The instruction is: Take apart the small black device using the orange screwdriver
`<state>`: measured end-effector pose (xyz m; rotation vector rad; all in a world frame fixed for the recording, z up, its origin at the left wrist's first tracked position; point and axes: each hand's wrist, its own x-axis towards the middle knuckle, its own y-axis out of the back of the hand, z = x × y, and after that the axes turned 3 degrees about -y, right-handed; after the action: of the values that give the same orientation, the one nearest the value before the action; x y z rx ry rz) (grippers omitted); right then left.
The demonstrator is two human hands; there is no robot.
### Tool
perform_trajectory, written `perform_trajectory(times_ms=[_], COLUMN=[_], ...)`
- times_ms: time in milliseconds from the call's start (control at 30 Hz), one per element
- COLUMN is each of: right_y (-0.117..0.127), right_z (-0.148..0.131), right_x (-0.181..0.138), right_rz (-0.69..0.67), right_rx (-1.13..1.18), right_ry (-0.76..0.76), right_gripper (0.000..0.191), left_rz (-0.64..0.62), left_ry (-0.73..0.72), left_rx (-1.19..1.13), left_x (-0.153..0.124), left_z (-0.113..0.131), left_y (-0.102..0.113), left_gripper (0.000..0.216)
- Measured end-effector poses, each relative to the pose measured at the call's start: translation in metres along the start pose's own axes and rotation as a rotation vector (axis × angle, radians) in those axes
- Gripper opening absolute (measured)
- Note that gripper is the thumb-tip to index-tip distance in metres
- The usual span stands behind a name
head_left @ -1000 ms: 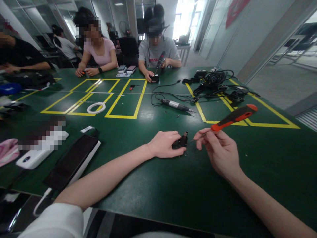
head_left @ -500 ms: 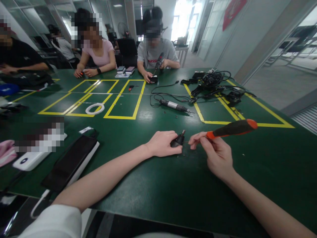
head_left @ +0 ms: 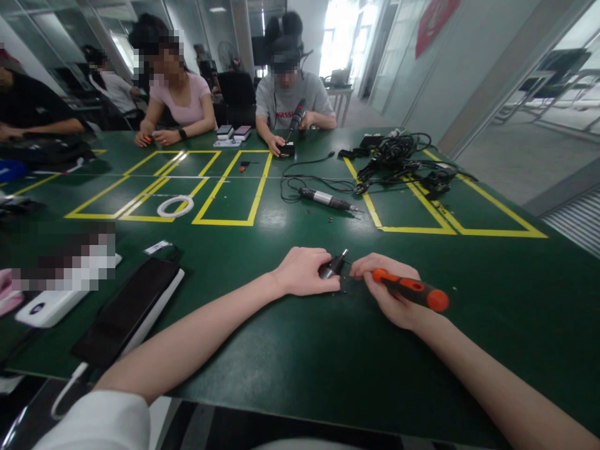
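Observation:
My left hand [head_left: 304, 272] is closed over a small black part [head_left: 330, 268] with a metal pin, pressing it to the green table [head_left: 300, 369]. My right hand [head_left: 390, 290] grips an orange-and-black screwdriver [head_left: 411, 289], its handle lying low and pointing right, its tip hidden between my fingers beside the black part. The two hands almost touch.
A black phone on a white power strip [head_left: 126, 309] lies at the left. An electric screwdriver [head_left: 323, 199] and a tangle of black cables [head_left: 403, 159] lie further back. Yellow tape [head_left: 229, 187] marks boxes. Several people sit along the far edge; one holds a power tool [head_left: 295, 117].
My right hand has lowered the screwdriver from raised and pointing up-right to nearly flat on the table, and moved closer to the black part. My left hand stayed on the part.

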<state>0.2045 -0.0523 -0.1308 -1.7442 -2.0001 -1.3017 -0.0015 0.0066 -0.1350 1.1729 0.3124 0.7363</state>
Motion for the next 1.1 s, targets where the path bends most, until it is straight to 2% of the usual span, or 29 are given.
perform_trajectory(times_ms=[133, 233, 400, 533, 700, 800, 967, 1100], right_y=[-0.002, -0.004, -0.005, -0.002, 0.0, -0.003, -0.007, -0.005], right_z=[0.003, 0.006, 0.006, -0.001, -0.01, -0.012, -0.009, -0.008], right_x=[0.001, 0.003, 0.005, 0.005, 0.008, 0.007, 0.005, 0.005], right_rz=[0.203, 0.272, 0.352, 0.281, 0.055, -0.017, 0.008, 0.178], right_rx=[0.069, 0.081, 0.139, 0.129, 0.175, 0.232, 0.377, 0.331], right_ry=[-0.184, -0.318, -0.388, -0.402, -0.414, -0.425, -0.448, -0.413], right_gripper=[0.02, 0.022, 0.03, 0.039, 0.044, 0.045, 0.041, 0.038], left_rz=[0.103, 0.19, 0.164, 0.157, 0.158, 0.144, 0.145, 0.14], left_ry=[0.04, 0.095, 0.077, 0.081, 0.02, 0.001, -0.023, -0.034], left_rx=[-0.043, -0.061, -0.037, -0.068, -0.212, -0.307, -0.446, -0.474], left_x=[0.0, 0.001, 0.0, -0.001, -0.001, 0.001, 0.002, 0.002], left_z=[-0.003, -0.006, -0.009, -0.006, -0.007, -0.012, -0.016, -0.018], left_y=[-0.002, -0.004, -0.007, -0.004, -0.003, -0.004, -0.006, -0.006], left_gripper=[0.032, 0.032, 0.039, 0.043, 0.036, 0.025, 0.025, 0.032])
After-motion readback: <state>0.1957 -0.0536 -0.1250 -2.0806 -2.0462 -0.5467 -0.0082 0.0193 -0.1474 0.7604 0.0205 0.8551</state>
